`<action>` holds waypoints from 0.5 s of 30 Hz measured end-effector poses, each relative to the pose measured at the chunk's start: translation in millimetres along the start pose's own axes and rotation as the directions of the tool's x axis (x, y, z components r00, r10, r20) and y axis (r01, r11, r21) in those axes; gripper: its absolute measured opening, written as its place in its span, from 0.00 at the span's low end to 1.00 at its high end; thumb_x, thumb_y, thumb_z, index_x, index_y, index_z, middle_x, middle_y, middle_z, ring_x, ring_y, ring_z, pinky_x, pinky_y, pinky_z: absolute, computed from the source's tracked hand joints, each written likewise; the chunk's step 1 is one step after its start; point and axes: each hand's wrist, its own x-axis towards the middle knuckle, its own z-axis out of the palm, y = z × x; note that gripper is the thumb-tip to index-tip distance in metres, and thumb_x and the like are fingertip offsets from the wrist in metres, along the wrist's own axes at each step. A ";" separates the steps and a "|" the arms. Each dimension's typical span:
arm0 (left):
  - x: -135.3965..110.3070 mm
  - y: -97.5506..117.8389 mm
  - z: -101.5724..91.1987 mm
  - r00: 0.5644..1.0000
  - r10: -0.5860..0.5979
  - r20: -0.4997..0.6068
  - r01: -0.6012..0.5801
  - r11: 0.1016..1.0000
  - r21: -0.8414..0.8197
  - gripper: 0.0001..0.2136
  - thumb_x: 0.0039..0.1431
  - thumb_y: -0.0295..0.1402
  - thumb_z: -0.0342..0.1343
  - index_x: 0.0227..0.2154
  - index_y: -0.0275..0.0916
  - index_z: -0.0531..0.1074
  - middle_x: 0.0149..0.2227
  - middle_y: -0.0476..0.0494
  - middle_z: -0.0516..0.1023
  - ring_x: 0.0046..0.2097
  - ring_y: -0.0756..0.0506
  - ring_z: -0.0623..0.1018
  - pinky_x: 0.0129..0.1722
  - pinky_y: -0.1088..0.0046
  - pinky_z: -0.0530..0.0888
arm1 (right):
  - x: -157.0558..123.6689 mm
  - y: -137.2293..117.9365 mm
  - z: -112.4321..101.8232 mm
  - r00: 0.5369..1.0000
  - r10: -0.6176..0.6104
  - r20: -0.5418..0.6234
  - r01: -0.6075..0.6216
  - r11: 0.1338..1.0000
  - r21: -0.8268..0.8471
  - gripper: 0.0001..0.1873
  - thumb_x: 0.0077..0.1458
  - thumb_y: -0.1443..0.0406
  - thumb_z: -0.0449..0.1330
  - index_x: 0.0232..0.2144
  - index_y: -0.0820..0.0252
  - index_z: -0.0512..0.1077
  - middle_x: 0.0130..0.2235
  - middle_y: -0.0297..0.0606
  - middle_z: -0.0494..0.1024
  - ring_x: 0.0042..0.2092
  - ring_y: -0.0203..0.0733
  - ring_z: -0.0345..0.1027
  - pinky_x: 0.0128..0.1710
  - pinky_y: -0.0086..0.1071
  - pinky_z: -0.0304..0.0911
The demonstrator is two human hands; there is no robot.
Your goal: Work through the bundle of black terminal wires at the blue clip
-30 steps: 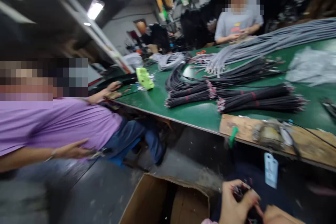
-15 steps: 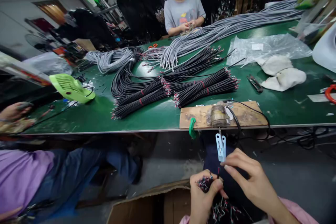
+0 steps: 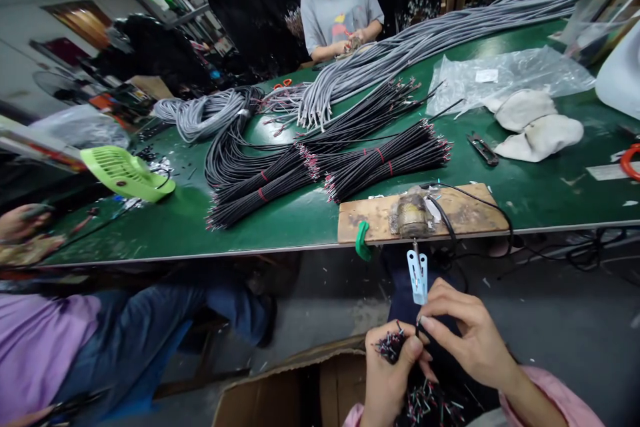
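Left hand (image 3: 389, 377): grip clenched round a wire bundle (image 3: 391, 345), apparently keeping the ends together. Right hand (image 3: 467, 330): grip pinching one black wire (image 3: 418, 329), likely to steady it. Wire sits near the blue clip (image 3: 421, 290), at its six o'clock.

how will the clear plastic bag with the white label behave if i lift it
The clear plastic bag is probably floppy, given its wrinkles and slack edges. It looks thin and flat, so likely light. Its shiny surface suggests it may be slippery.
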 end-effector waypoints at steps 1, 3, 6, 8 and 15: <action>0.1 0.0 -0.2 1.000 0.002 0.003 -0.002 1.000 0.000 0.14 0.53 0.41 0.65 0.24 0.34 0.73 0.17 0.47 0.76 0.15 0.51 0.74 0.17 0.79 0.70 | 0.1 0.8 -0.6 1.000 -0.005 -0.005 0.005 1.000 0.007 0.06 0.58 0.71 0.59 0.29 0.60 0.75 0.28 0.36 0.76 0.33 0.40 0.66 0.36 0.36 0.60; -0.1 0.6 -0.5 1.000 0.008 -0.001 -0.008 1.000 0.006 0.14 0.54 0.40 0.65 0.23 0.34 0.73 0.16 0.48 0.76 0.15 0.51 0.74 0.17 0.80 0.70 | 0.3 2.3 -2.6 1.000 -0.010 0.008 0.010 1.000 0.019 0.07 0.56 0.71 0.60 0.28 0.60 0.75 0.27 0.36 0.76 0.32 0.40 0.67 0.36 0.36 0.60; -0.4 3.3 -0.6 1.000 0.028 -0.011 -0.027 1.000 0.012 0.13 0.55 0.40 0.64 0.23 0.34 0.74 0.16 0.49 0.76 0.15 0.52 0.74 0.19 0.81 0.71 | 0.5 3.7 -6.1 0.999 0.020 0.041 -0.020 1.000 0.009 0.07 0.55 0.72 0.60 0.27 0.59 0.76 0.27 0.35 0.77 0.31 0.40 0.67 0.38 0.37 0.60; -0.1 5.0 -0.5 1.000 0.031 0.000 -0.031 0.999 0.019 0.14 0.56 0.40 0.63 0.23 0.34 0.74 0.16 0.49 0.76 0.15 0.52 0.74 0.19 0.81 0.71 | 0.6 4.5 -7.0 0.998 0.058 0.036 -0.058 0.998 0.010 0.05 0.55 0.70 0.62 0.30 0.58 0.77 0.29 0.36 0.77 0.33 0.41 0.68 0.41 0.38 0.60; 5.2 -6.9 0.7 1.000 0.005 0.015 -0.005 1.000 -0.010 0.16 0.47 0.42 0.68 0.22 0.35 0.72 0.16 0.48 0.75 0.14 0.50 0.73 0.16 0.78 0.70 | 1.7 3.3 4.7 0.994 0.108 -0.022 -0.103 0.982 0.161 0.08 0.56 0.66 0.64 0.25 0.58 0.75 0.25 0.34 0.74 0.31 0.40 0.65 0.35 0.34 0.59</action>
